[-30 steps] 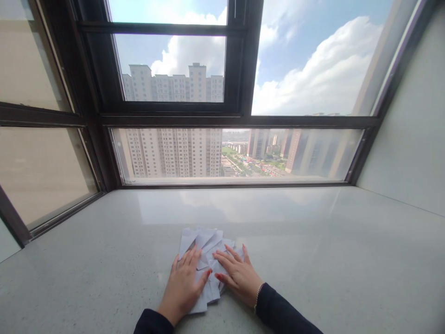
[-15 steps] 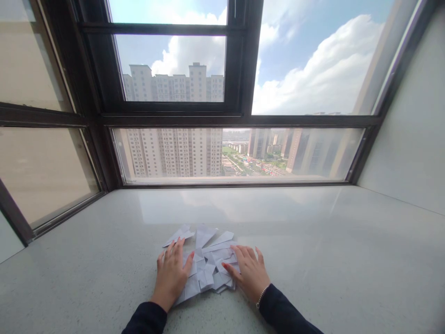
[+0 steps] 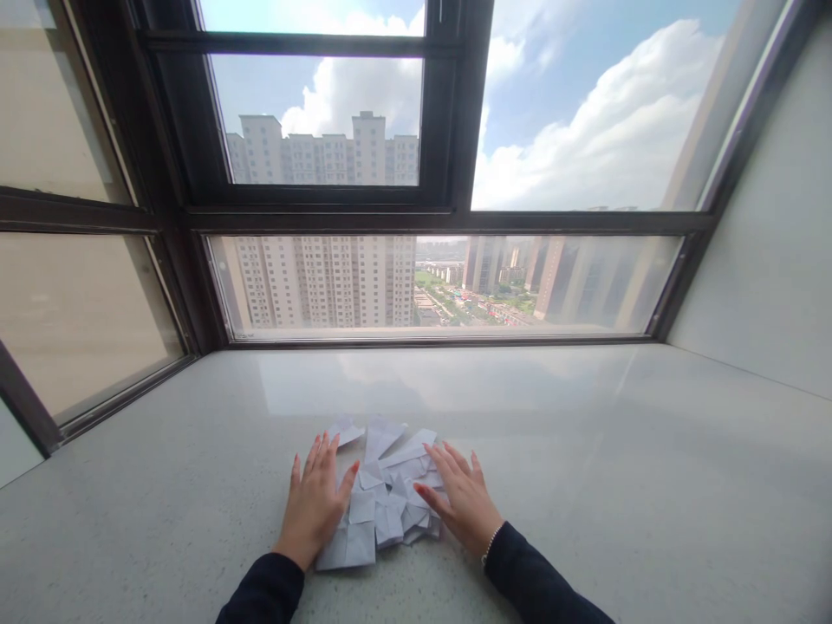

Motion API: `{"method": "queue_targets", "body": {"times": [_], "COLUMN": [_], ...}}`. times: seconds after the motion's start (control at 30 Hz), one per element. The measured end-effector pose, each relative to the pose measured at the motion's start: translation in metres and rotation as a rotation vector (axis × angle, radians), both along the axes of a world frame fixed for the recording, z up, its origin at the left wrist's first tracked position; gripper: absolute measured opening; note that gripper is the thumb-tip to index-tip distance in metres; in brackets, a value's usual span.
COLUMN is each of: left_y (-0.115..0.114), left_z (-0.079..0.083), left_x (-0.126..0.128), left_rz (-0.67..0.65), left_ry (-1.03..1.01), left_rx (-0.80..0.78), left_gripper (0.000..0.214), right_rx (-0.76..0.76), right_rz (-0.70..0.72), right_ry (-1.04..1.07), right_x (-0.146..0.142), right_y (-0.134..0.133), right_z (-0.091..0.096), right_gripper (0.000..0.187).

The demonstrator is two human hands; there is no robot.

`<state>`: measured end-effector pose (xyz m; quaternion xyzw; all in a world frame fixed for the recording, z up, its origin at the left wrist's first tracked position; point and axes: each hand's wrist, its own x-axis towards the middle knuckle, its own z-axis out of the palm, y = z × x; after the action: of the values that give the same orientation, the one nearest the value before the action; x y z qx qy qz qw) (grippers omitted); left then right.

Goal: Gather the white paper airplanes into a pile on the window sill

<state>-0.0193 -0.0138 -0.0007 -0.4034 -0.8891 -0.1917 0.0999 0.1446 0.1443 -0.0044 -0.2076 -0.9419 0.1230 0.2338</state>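
A loose heap of folded white paper pieces lies on the pale speckled sill. My left hand rests at the heap's left side, fingers spread and pointing away from me, covering some of the paper. At the right side is my right hand, its fingers apart and the fingertips over the edge of the papers. Neither hand grips a piece; both are open. A paper piece at the far left of the heap is partly hidden behind my left fingertips.
The broad stone sill spreads around the heap. A dark window frame bounds it at the back, with another window on the left and a white wall on the right. Tall buildings show outside.
Both hands have shifted slightly forward, the left one also a little left. The papers at the near left have slid a bit left and show more. The view has tilted slightly.
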Motion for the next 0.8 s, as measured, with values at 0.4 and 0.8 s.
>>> {"method": "queue_targets", "body": {"times": [0.4,0.8], "left_y": [0.001,0.0], "left_z": [0.009,-0.002], "left_x": [0.015,0.014], "left_rz": [-0.163,-0.196], "left_ry": [-0.049,-0.062], "left_rx": [0.031,-0.07], "left_gripper": [0.044,0.062], "right_rx": [-0.065,-0.079], "right_rz": [0.068,0.075], "right_ry": [0.093,-0.101], "right_x": [0.001,0.002], "right_y": [0.001,0.0], "right_z": [0.008,0.007], "right_gripper": [0.046,0.056]}}
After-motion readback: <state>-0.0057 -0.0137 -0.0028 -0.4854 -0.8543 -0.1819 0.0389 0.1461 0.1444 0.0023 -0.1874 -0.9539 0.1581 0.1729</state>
